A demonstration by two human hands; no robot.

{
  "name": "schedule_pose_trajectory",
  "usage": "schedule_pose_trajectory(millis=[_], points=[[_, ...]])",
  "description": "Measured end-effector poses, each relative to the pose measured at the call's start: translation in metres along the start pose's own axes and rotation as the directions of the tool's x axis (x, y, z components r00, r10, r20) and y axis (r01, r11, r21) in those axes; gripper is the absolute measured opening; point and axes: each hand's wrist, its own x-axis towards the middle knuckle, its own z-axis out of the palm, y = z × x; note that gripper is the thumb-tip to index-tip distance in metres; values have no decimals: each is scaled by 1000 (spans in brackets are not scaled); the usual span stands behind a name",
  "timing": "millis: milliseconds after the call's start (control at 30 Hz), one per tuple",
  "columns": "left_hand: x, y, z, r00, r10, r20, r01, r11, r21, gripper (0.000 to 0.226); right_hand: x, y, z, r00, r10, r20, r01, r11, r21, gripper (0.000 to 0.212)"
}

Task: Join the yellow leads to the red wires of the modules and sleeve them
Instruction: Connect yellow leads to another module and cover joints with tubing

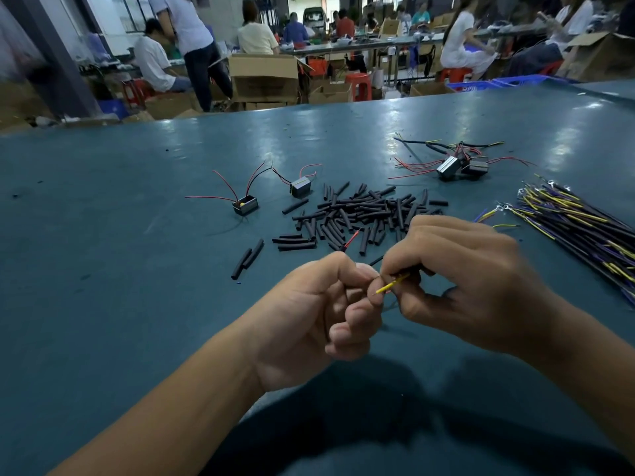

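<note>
My left hand [319, 317] and my right hand [460, 283] meet above the near part of the green table [103, 235]. Between their fingertips runs a thin yellow lead [391, 285], pinched by both hands. A red wire [352, 240] sticks up and away from behind my left fingers; what it comes from is hidden. Two small black modules [245, 204] [301, 190] with red and black wires stand beyond on the left. A pile of black sleeves [364, 214] lies just past my hands.
A bundle of yellow and purple leads [577, 221] lies at the right. A cluster of modules with wires [460, 164] sits at the far right. Two loose sleeves [247, 259] lie to the left. Seated people, cardboard boxes and red stools fill the room behind.
</note>
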Motion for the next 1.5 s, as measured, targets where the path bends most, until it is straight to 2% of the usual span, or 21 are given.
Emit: schedule_pose_trajectory(millis=[133,233,300,367,433,533,633,767,867,933,1000,1033,1067,1100,1133,1167,1200,1233,1267,1333,1500], points=[[2,-1,1,990,83,-114,-66,988,141,27,-1,-1,-1,999,-21,38,24,998,-65,13],[2,-2,1,931,292,-221,-189,900,392,24,-1,-3,-1,999,-6,48,10,996,-89,17],[0,-2,0,863,476,-171,-292,745,600,20,-1,-5,-1,998,45,48,-41,996,-77,18],[-2,-3,-1,756,653,-35,-334,431,838,19,-2,-9,0,991,121,64,-119,992,-35,12],[-3,-3,-3,673,734,85,-288,155,945,17,-4,-12,1,972,223,69,-228,971,78,9],[-4,0,-4,629,765,142,-296,66,953,13,-4,-14,3,935,347,68,-352,897,266,3],[-4,0,-5,578,795,186,-333,22,943,20,-2,-16,4,897,434,86,-425,792,438,5],[0,-3,-3,509,834,214,-272,-80,959,15,3,-21,5,834,530,155,-508,626,592,14],[0,-3,-7,478,789,386,-143,-363,921,13,8,-23,5,710,651,271,-649,453,612,14],[0,-3,-11,474,710,521,-48,-570,820,18,7,-22,5,598,686,415,-726,244,642,14],[3,-4,-11,473,667,576,0,-654,757,21,7,-19,3,522,660,539,-742,40,670,21],[3,-5,-10,482,675,559,-4,-636,771,21,7,-19,2,519,653,552,-734,9,680,22],[3,-7,-8,502,716,485,-43,-539,841,21,7,-18,2,548,662,511,-726,72,684,20],[5,-8,-6,531,771,352,-122,-341,932,21,6,-17,2,607,675,419,-711,226,665,17],[6,-7,-5,590,794,143,-220,-13,975,23,5,-17,2,683,663,308,-677,415,608,14],[6,-5,-3,693,717,-84,-292,385,876,27,4,-16,2,758,617,212,-618,575,536,13],[7,-3,-3,811,541,-225,-288,703,650,31,3,-15,2,818,555,151,-554,688,469,12],[7,-1,-2,907,342,-245,-225,887,403,33,1,-13,1,864,491,111,-490,770,409,12],[6,0,-2,961,198,-193,-151,960,235,34,0,-12,0,902,425,79,-425,837,346,11],[6,-1,0,997,63,-42,-60,996,62,35,-2,-11,-2,950,308,44,-309,922,234,5],[3,-1,1,998,42,37,-41,999,-19,31,-2,-6,-2,995,96,-5,-96,994,55,10]])
